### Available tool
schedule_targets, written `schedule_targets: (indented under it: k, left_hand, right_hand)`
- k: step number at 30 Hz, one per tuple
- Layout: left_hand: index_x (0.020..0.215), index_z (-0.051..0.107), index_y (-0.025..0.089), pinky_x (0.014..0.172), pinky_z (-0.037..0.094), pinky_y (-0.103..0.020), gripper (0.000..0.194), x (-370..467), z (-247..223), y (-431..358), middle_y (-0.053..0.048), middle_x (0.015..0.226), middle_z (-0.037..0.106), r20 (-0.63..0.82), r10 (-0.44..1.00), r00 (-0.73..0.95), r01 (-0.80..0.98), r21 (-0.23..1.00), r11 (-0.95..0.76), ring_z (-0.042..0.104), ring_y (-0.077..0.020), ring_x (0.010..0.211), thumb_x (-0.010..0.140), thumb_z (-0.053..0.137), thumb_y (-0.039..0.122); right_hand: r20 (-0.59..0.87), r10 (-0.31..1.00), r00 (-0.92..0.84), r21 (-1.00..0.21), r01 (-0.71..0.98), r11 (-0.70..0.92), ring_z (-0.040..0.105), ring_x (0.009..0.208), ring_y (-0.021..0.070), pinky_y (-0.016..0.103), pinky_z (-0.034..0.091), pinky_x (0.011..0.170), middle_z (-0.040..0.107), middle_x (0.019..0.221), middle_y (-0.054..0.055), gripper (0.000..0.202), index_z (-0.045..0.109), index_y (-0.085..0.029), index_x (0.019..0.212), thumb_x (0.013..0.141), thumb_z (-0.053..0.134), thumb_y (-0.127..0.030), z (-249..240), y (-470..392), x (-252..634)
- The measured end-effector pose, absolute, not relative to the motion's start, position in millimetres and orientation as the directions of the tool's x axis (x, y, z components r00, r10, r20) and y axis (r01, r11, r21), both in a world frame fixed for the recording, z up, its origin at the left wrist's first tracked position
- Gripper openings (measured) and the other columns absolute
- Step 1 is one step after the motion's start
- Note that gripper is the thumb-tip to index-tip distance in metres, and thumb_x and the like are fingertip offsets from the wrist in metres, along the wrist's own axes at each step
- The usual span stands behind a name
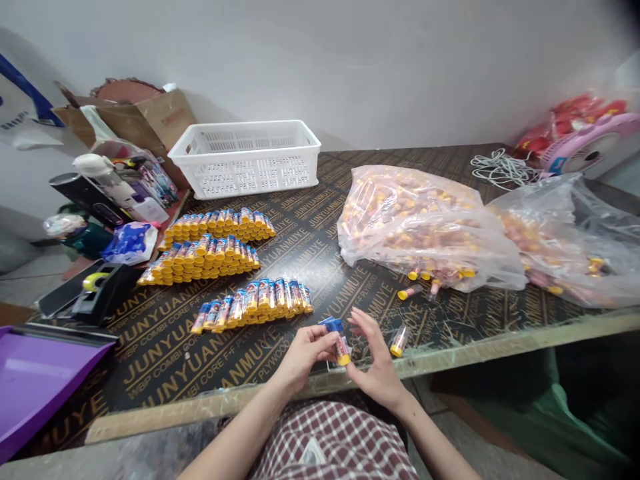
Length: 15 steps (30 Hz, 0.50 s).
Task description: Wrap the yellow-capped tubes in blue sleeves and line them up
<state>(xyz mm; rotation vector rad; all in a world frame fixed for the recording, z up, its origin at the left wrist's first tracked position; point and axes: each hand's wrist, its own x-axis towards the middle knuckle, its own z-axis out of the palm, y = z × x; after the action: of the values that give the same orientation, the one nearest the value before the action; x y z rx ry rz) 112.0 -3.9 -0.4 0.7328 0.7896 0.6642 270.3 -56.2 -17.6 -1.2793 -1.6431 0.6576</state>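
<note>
Left hand (311,350): fingers pinching tube's (342,348) blue end, apparently leaving yellow cap (344,360) free; right hand (376,363): fingers spread beside it; tube stacks (205,260), left on worktop (305,257), packed likely against rolling

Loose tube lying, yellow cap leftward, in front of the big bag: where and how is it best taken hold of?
Probably by the yellow cap, from above and the left: the tube lies on its side, that end pointing away from the neighbouring tube.
</note>
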Motion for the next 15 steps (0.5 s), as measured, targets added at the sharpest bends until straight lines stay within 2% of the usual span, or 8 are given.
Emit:
schedule_targets:
  k: [2,5,9,15]
  left_hand:
    - [0.079,0.068,0.008,0.059,0.047,-0.02,0.028,114.0,0.7,-7.3,-0.005,0.068,0.065,-0.382,0.743,0.55,-0.225,0.788,0.572,0.057,-0.0088,0.058,0.069,0.072,0.034]
    - [0.075,0.068,0.009,0.057,0.046,-0.021,0.028,116.1,0.8,-10.5,-0.003,0.066,0.064,-0.39,0.729,0.563,-0.198,0.792,0.577,0.056,-0.0093,0.057,0.067,0.073,0.035]
    - [0.073,0.068,0.01,0.057,0.045,-0.022,0.031,116.8,0.4,-13.2,-0.004,0.065,0.064,-0.402,0.725,0.559,-0.195,0.786,0.587,0.056,-0.0105,0.057,0.065,0.074,0.039]
    - [0.074,0.069,0.01,0.054,0.044,-0.021,0.034,116.7,1.0,-14.9,-0.005,0.065,0.064,-0.412,0.73,0.545,-0.2,0.782,0.59,0.055,-0.0099,0.055,0.062,0.075,0.042]
  right_hand:
    - [0.327,0.94,-0.095,-0.851,0.404,0.337,0.034,0.129,0.027,0.045,0.038,0.103,0.027,0.144,0.008,0.079,0.029,-0.026,0.138,0.064,0.051,-0.006,-15.7,-56.2,270.9]
    - [0.316,0.936,-0.155,-0.873,0.338,0.351,0.038,0.128,0.0253,0.042,0.039,0.104,0.036,0.14,0.008,0.078,0.03,-0.024,0.137,0.063,0.049,-0.005,-14.8,-57.6,270.4]
    - [0.316,0.941,-0.122,-0.903,0.266,0.338,0.05,0.118,0.0233,0.039,0.043,0.101,0.047,0.131,0.009,0.074,0.033,-0.023,0.134,0.064,0.049,-0.006,-17.6,-60.2,267.7]
    - [0.306,0.948,-0.087,-0.922,0.222,0.318,0.05,0.118,0.0229,0.04,0.043,0.101,0.046,0.132,0.009,0.077,0.029,-0.024,0.135,0.063,0.051,-0.005,-21.4,-62.1,265.4]
